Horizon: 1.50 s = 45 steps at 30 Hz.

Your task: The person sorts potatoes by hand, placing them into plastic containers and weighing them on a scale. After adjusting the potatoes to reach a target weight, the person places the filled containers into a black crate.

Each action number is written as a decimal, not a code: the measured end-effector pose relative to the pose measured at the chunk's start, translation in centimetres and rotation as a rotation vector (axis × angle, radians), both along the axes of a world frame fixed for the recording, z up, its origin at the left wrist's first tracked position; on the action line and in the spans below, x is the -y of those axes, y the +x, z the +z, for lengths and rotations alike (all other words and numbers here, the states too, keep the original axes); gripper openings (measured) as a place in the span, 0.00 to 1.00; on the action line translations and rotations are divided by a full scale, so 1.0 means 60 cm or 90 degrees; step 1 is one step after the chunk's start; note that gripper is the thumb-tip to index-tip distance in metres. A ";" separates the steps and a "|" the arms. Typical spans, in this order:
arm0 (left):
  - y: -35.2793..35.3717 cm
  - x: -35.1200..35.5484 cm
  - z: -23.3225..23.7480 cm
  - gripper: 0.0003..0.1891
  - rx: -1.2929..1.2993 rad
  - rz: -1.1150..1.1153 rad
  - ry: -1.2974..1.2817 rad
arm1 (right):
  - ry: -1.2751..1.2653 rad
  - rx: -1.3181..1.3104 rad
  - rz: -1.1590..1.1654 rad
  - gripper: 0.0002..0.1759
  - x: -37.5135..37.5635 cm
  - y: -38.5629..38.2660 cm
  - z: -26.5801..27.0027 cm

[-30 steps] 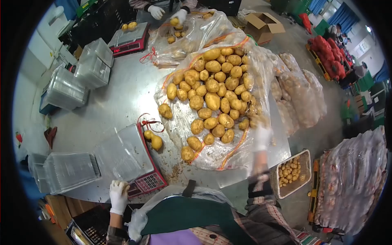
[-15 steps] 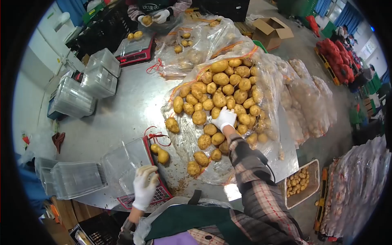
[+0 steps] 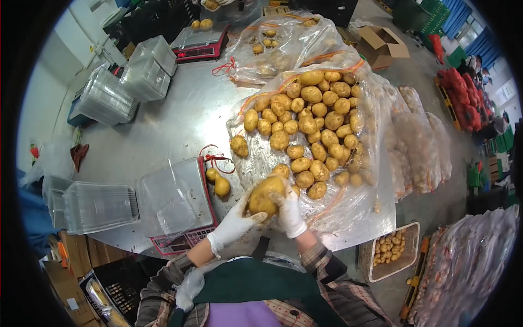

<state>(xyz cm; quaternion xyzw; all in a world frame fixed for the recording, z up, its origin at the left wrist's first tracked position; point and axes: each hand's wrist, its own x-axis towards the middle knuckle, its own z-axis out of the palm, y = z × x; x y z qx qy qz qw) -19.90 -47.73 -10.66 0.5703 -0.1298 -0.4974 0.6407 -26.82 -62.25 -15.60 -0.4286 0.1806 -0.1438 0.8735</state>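
Note:
A large yellow-brown potato (image 3: 265,198) is held just above the near edge of the metal table. My left hand (image 3: 235,222), in a white glove, closes on its left and lower side. My gloved right hand (image 3: 290,211) grips it from the right. Beyond my hands, a heap of loose potatoes (image 3: 310,124) spills from an open clear plastic bag (image 3: 248,177). Left of my hands, a clear plastic tray (image 3: 170,196) sits on a red digital scale (image 3: 185,240). Two small potatoes, one a knobbly potato (image 3: 222,186), lie against the scale's right side.
Stacked clear trays (image 3: 103,204) stand at the left, with more trays (image 3: 106,98) farther back. Another red scale (image 3: 201,46) bears two potatoes near a co-worker's gloved hand (image 3: 213,4). A crate of potatoes (image 3: 389,250) is on the floor at the right, below the table edge.
My right hand has come back from the heap toward me, and my left hand has moved right from the scale. Both now hold a potato together. The view has shifted.

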 end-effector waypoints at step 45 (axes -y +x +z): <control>-0.021 -0.189 0.017 0.26 -0.500 0.305 -0.316 | 0.502 0.180 0.240 0.39 0.060 0.056 0.041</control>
